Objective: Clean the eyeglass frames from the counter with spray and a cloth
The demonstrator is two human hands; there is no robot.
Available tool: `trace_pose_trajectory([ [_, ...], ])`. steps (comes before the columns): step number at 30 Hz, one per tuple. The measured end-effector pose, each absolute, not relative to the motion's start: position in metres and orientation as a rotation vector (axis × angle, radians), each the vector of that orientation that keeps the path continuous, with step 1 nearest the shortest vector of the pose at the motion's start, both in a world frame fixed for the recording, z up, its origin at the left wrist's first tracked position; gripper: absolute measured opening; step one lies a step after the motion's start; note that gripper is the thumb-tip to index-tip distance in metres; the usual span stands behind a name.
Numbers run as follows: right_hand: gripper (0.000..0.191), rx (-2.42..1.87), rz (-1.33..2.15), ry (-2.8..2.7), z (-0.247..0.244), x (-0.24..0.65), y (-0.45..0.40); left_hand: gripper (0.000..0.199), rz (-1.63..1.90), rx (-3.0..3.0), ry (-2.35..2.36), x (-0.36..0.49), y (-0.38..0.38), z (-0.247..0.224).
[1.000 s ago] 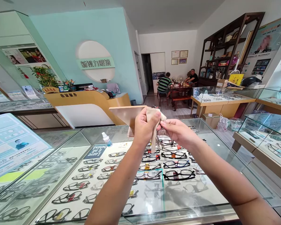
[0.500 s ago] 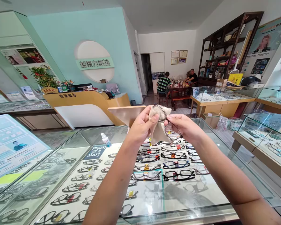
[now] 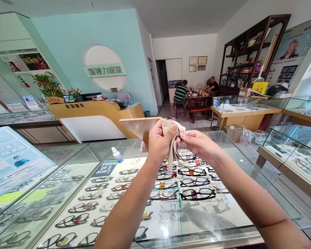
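Above the glass display case, my left hand [image 3: 159, 140] is closed on a beige cloth [image 3: 171, 152] folded around part of a pair of glasses. The cloth hangs down below my fingers, and its zigzag edge shows at the top. My right hand [image 3: 199, 143] pinches the dark frame of the glasses at the cloth's right side. Most of the glasses are hidden by the cloth and my fingers; a thin temple curves below my right hand.
Rows of glasses [image 3: 194, 172] lie inside the display case [image 3: 168, 243]. A small white bottle [image 3: 117, 155] stands on its left part, and a tilted mirror-like board [image 3: 140, 129] is behind my left hand. Two people [image 3: 181, 92] sit at a far table.
My left hand has turned, and the cloth now folds over the lens that showed before. My right hand has shifted slightly left and down with the frame.
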State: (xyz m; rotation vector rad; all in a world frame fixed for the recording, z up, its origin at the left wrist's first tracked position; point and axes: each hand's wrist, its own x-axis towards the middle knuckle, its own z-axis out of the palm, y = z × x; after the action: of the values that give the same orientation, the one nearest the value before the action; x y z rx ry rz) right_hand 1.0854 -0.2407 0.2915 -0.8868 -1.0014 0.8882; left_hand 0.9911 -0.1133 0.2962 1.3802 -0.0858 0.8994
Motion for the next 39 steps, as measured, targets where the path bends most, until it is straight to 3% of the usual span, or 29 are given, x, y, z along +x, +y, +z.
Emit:
trace_pose_trajectory([
  [3,0.041,-0.935,0.867,-1.047,0.287,1.085,-0.239,0.05,0.994,1.337,-0.045,0.993,-0.116,0.294],
  [9,0.035,-0.969,0.77,-1.039,0.293,1.096,-0.244,0.055,0.803,1.309,-0.023,0.994,-0.103,0.302],
  [18,0.033,-0.873,0.792,-0.962,0.306,1.106,-0.257,0.031,0.671,1.05,0.101,0.987,-0.089,0.322],
  [22,0.034,-0.917,0.723,-1.027,0.302,1.107,-0.257,0.033,0.578,0.98,0.079,0.981,-0.088,0.325],
  [25,0.036,-1.097,0.482,-1.153,0.299,1.106,-0.255,0.04,0.572,0.963,0.067,0.978,-0.093,0.328],
  [32,0.025,-1.788,-0.501,-1.566,0.292,1.075,-0.242,0.044,0.602,0.982,0.025,0.976,-0.102,0.327],
  [39,0.022,-2.008,-0.634,-1.687,0.29,1.064,-0.237,0.039,0.645,1.007,0.0,0.973,-0.094,0.329],
])
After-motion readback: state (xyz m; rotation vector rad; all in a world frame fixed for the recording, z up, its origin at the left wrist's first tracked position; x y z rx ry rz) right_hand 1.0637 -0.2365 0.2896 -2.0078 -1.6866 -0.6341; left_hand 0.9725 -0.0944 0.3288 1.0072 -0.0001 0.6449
